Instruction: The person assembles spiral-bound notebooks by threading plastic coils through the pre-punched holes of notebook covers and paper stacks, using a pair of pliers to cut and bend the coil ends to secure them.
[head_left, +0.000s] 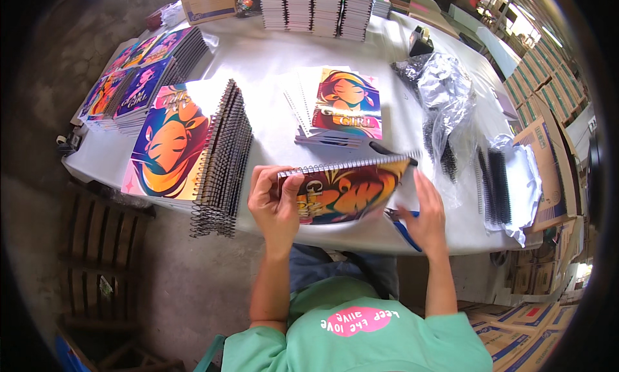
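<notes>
My left hand [276, 201] is closed on the left end of a spiral notebook [348, 192], thumb in front. The notebook is tilted above the table's near edge, with its coil-bound edge upward and its colourful illustrated cover facing me. At its right end, my right hand [427, 218] holds a pair of blue-handled pliers [406, 234], whose metal jaws point left beside the notebook's lower corner. The right fingers reach up near the end of the coil. Behind the notebook, a black curved object [380, 149] is partly hidden.
A stack of coil-bound notebooks [169, 143] stands left, with more illustrated stacks [138, 81] beyond. Loose covers and pages [348, 104] lie ahead. At right are a clear plastic bag [445, 88], black coils [495, 185] on white wrapping and cartons [548, 159]. Tall notebook stacks [316, 10] stand at the back.
</notes>
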The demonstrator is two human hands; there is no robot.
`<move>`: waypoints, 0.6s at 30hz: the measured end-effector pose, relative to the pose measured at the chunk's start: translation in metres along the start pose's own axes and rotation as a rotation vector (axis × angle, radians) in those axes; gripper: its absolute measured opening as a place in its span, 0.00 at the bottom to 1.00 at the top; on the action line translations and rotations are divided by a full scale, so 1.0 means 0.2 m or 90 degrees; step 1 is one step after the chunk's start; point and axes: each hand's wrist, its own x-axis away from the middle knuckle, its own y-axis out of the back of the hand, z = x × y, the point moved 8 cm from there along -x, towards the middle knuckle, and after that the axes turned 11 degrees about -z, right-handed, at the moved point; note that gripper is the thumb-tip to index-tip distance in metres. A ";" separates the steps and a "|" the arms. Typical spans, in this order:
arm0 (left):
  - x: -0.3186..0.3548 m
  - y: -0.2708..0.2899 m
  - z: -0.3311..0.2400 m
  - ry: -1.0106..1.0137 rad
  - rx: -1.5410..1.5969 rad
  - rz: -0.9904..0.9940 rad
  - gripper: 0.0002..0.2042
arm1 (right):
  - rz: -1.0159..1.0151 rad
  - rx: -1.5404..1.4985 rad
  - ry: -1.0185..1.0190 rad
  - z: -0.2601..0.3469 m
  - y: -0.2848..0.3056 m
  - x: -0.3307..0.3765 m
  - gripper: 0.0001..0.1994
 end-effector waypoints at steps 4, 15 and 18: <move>0.07 -0.02 -0.08 -0.018 -0.038 -0.002 0.10 | 0.059 0.194 -0.010 -0.06 -0.04 0.31 0.29; 0.17 -0.04 -0.24 -0.230 -0.181 -0.028 0.17 | -0.084 -0.194 0.113 0.69 0.25 -0.09 0.21; 0.17 -0.04 -0.27 -0.257 -0.176 -0.027 0.18 | -0.058 -0.162 0.135 0.74 0.23 -0.11 0.20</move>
